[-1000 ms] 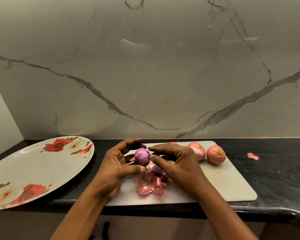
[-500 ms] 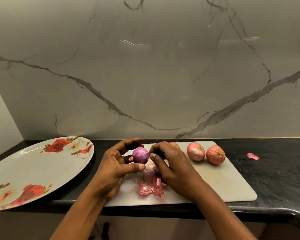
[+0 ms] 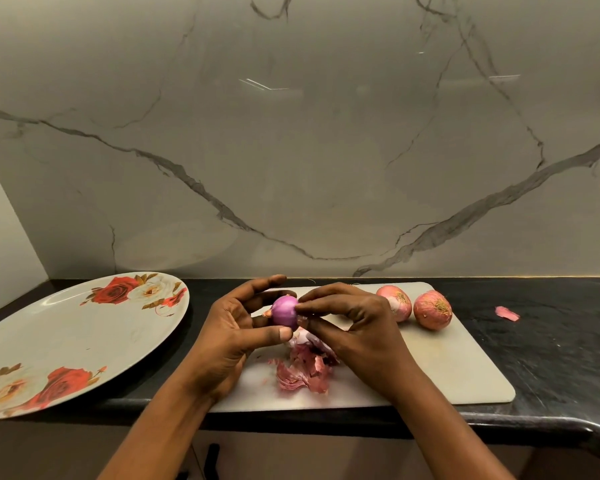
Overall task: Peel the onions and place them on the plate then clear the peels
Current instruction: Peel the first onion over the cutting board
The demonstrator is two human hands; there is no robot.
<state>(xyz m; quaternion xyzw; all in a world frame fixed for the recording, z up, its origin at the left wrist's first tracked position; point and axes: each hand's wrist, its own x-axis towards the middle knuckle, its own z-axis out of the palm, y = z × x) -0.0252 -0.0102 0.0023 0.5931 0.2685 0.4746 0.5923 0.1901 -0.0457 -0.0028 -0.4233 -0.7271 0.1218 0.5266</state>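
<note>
Holding: we find the left hand (image 3: 229, 337) curled round the peeled onion (image 3: 284, 315), thumb beneath it and fingers behind, carrying it clear of the cutting board (image 3: 447, 368).
Right hand: the right hand (image 3: 357, 327) has thumb and forefinger closed in a pinch against the onion's right side, its other fingers bent. We cannot tell whether a shred of skin lies between the tips.
Peeled onion: purple and glossy, with a pale stub at its left end. It sits in the air above the board's left half.
Unpeeled onion: one unpeeled onion (image 3: 395, 303) rests on the board's far right part, with a second unpeeled onion (image 3: 433, 310) just beside it, nearer the worktop's right end.
Peels: a heap of pink peels (image 3: 302, 372) lies on the board below both hands, toward the worktop's front edge.
Stray peel: one stray peel (image 3: 507, 313) lies on the bare worktop (image 3: 551, 358), right of the board.
Plate: the flowered plate (image 3: 66, 341) stands at the worktop's left end, carrying no onion.
Board: it lies along the worktop's front edge.
</note>
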